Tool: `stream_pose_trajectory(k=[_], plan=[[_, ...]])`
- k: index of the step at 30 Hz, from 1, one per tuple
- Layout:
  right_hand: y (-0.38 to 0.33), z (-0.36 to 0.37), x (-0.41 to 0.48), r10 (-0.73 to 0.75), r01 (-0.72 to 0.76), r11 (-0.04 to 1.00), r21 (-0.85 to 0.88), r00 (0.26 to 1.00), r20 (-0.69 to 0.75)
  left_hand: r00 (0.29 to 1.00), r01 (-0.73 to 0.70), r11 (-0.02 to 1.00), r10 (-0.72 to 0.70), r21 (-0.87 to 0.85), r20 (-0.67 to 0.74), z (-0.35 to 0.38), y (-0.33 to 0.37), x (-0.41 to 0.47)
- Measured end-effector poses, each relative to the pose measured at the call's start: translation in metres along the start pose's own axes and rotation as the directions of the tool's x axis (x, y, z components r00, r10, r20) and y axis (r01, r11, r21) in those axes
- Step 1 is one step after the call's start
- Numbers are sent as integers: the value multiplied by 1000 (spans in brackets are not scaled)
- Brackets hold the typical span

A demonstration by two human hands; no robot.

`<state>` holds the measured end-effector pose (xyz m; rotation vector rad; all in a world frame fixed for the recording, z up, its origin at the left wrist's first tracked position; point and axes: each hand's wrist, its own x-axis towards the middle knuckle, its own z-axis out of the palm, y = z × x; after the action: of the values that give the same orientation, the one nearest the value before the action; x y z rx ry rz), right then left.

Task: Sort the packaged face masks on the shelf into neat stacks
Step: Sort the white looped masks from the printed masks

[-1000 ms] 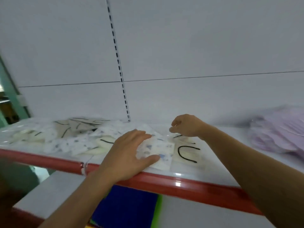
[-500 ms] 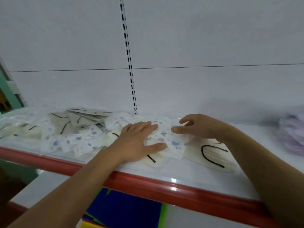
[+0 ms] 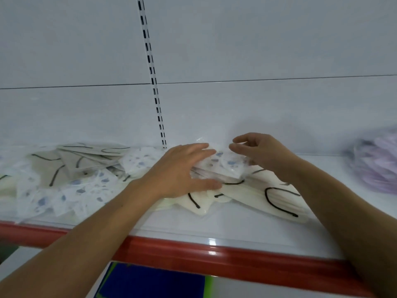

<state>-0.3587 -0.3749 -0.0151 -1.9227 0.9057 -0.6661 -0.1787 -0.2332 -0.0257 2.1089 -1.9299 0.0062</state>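
At frame centre, left hand (image 3: 182,172) presses flat, fingers straight, on the printed mask packet (image 3: 228,163) lying lengthwise left–right on the shelf (image 3: 236,226). Right hand (image 3: 263,153), fingers curled, hovers at its right edge; whether it pinches cannot be told.

Ahead of you a white back panel (image 3: 257,50), its black-slotted upright strip (image 3: 154,82), below you a blue sheet (image 3: 154,280), green stripe (image 3: 208,283) beside it.
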Motion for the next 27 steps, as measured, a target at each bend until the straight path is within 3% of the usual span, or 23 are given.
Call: stream_pose_trajectory(k=[4, 7, 9, 12, 20, 27], plan=[[-3, -20, -5, -33, 22, 938, -345, 999, -26, 979, 164, 986, -160, -20, 124, 0, -5, 14], [2, -36, -17, 79, 3, 870, -493, 986, 144, 970, 205, 979, -206, 19, 127, -1, -8, 25], [5, -35, -22, 154, 11, 810, -586, 961, 231, 967, 226, 973, -217, -51, 135, 3, -13, 28], [6, -32, -19, 188, 13, 775, -632, 950, 250, 964, 259, 949, -242, -178, 113, 10, -21, 31], [0, -37, -23, 273, -115, 756, -644, 950, 152, 940, 327, 938, -335, -115, -58, 17, -23, 36], [-15, -44, -50, 335, -217, 768, -602, 938, 89, 910, 176, 956, -249, -236, -330, 15, -30, 31]])
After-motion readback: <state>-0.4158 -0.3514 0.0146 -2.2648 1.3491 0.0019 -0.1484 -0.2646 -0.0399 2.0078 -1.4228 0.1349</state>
